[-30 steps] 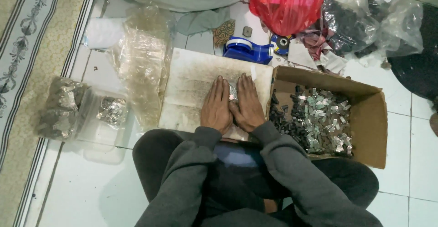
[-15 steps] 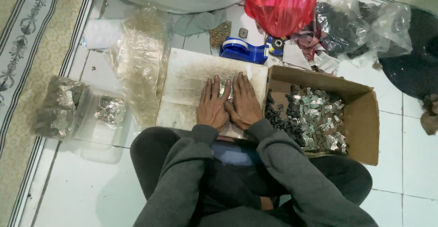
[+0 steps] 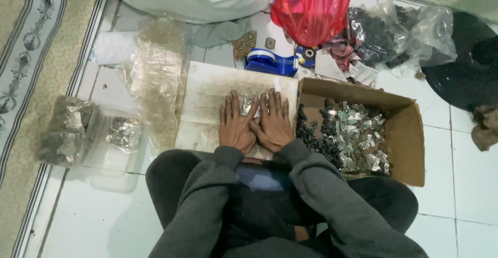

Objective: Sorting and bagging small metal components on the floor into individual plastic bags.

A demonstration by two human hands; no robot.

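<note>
My left hand [image 3: 234, 125] and my right hand [image 3: 273, 122] lie flat, side by side, on a worn whitish board [image 3: 207, 97] in front of my lap. Between the fingers shows a small clear packet of silvery metal pieces [image 3: 248, 106], pressed under both hands. To the right, touching the board, stands an open cardboard box [image 3: 404, 133] holding several loose silver and dark metal pieces [image 3: 347, 133].
A stack of clear plastic bags [image 3: 155, 76] lies left of the board. Filled packets sit in a clear tray [image 3: 111, 133] and a bag [image 3: 65, 136] further left. A blue tape dispenser [image 3: 271, 61], a red bag [image 3: 311, 6] and dark bags [image 3: 389, 32] lie beyond.
The view has shifted slightly. My hands have stayed flat on the packet, with the fingers spread a little wider than before.
</note>
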